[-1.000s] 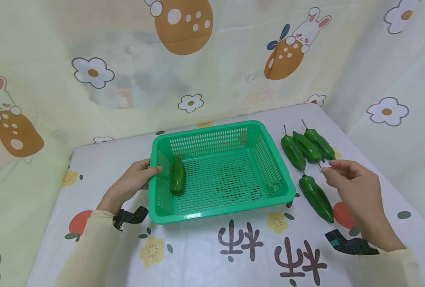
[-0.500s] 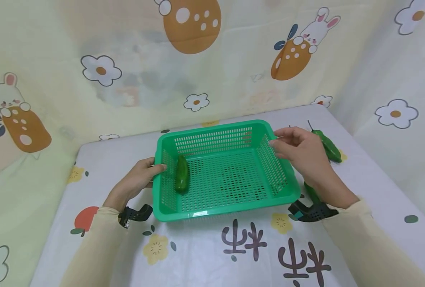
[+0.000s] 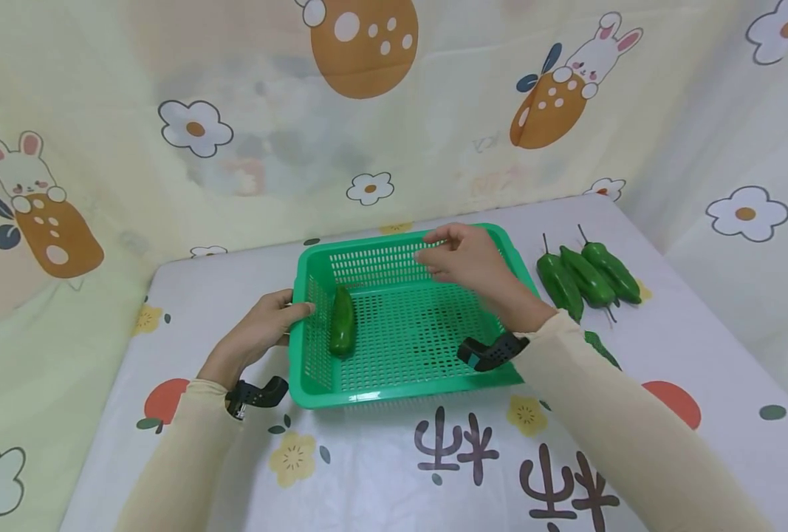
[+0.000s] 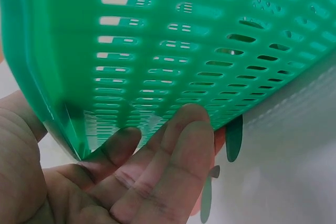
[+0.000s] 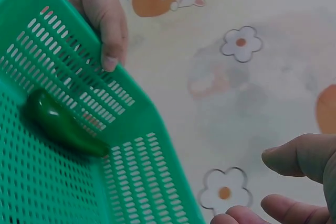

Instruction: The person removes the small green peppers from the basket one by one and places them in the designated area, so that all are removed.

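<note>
A green plastic basket [image 3: 394, 340] with slotted walls sits mid-table. My left hand [image 3: 261, 329] grips its left rim, thumb over the edge; in the left wrist view the other fingers [image 4: 184, 156] lie against the outside of the wall. One green chili pepper [image 3: 343, 325] lies inside along the left wall. My right hand [image 3: 467, 258] hovers above the basket's right half near the back wall. Thumb and fingers are apart and nothing is between them, as the right wrist view shows. To the right of the basket lie three peppers [image 3: 586, 277] side by side.
Nearer me, another pepper [image 3: 600, 347] is partly hidden by my right sleeve [image 3: 606, 399]. The table wears a white printed cloth [image 3: 340, 488]. A patterned curtain [image 3: 287, 192] rises behind the table, and another hanging cloth stands at the right.
My right hand has moved left from beside the peppers, across the right rim, to above the basket, with nothing in it. My left hand keeps its grip on the basket.
</note>
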Tool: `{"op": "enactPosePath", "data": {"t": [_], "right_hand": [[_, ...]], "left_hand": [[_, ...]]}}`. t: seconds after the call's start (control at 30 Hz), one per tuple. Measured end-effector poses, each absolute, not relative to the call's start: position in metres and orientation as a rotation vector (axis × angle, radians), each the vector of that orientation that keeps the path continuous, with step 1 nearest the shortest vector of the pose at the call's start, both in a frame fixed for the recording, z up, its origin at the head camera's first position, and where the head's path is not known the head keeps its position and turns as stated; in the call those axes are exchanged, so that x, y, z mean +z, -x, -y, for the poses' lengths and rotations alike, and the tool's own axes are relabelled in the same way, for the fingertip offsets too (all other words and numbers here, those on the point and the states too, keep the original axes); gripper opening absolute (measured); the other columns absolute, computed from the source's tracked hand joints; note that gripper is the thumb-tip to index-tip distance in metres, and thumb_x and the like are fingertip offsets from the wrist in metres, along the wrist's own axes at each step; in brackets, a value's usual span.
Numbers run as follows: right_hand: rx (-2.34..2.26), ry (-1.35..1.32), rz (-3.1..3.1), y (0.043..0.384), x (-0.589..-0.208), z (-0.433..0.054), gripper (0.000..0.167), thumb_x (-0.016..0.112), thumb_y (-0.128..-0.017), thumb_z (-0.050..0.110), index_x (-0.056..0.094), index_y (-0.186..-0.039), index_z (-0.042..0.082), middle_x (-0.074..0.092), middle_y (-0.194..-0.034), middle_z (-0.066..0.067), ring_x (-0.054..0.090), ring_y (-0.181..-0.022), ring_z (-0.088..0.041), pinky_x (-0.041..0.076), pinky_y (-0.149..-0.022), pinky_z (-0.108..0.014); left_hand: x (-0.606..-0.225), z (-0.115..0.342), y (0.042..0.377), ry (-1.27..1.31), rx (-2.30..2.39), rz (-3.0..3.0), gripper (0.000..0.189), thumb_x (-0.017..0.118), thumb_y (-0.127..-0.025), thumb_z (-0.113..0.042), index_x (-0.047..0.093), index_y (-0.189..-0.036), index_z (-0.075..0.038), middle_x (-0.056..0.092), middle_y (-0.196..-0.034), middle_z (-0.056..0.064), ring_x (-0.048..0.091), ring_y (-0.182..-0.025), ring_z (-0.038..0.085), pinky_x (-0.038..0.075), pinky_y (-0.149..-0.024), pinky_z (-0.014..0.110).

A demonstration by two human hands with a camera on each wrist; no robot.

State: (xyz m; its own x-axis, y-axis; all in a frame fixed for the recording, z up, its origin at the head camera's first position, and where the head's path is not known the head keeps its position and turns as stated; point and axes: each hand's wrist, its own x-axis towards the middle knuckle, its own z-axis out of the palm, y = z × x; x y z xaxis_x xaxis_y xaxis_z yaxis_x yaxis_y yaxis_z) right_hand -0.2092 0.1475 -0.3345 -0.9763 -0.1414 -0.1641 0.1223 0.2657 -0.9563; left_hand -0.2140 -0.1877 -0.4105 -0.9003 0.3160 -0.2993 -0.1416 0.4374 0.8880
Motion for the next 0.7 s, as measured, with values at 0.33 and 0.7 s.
{"op": "enactPosePath", "data": {"t": [0.33, 0.7], "right_hand": [[-1.695, -0.019, -2.184, 0.244, -0.360, -0.105, 0.044, 0.071, -0.100, 0.020, 0.058, -0.139, 0.004, 0.067, -0.119, -0.017, 0.071, -0.095, -0.024, 0.063, -0.086, -0.039], [-1.603, 0.009, -2.098, 0.262, -0.387, -0.072, 0.033, 0.072, -0.098, 0.016, 0.064, -0.127, 0.003, 0.067, -0.113, -0.018, 0.069, -0.096, -0.031, 0.060, -0.095, -0.051]], "left_hand": [[-0.408, 0.187, 0.214, -0.129, 1.467, -2.275, 0.050, 0.052, -0.107, -0.024, 0.048, -0.146, 0.007, 0.068, -0.125, 0.027, 0.076, -0.103, 0.032, 0.063, -0.088, 0.043], [-0.411, 0.190, 0.215, -0.159, 1.491, -2.275, 0.050, 0.053, -0.107, -0.022, 0.048, -0.145, 0.010, 0.069, -0.123, 0.030, 0.076, -0.100, 0.036, 0.064, -0.084, 0.043]]}}
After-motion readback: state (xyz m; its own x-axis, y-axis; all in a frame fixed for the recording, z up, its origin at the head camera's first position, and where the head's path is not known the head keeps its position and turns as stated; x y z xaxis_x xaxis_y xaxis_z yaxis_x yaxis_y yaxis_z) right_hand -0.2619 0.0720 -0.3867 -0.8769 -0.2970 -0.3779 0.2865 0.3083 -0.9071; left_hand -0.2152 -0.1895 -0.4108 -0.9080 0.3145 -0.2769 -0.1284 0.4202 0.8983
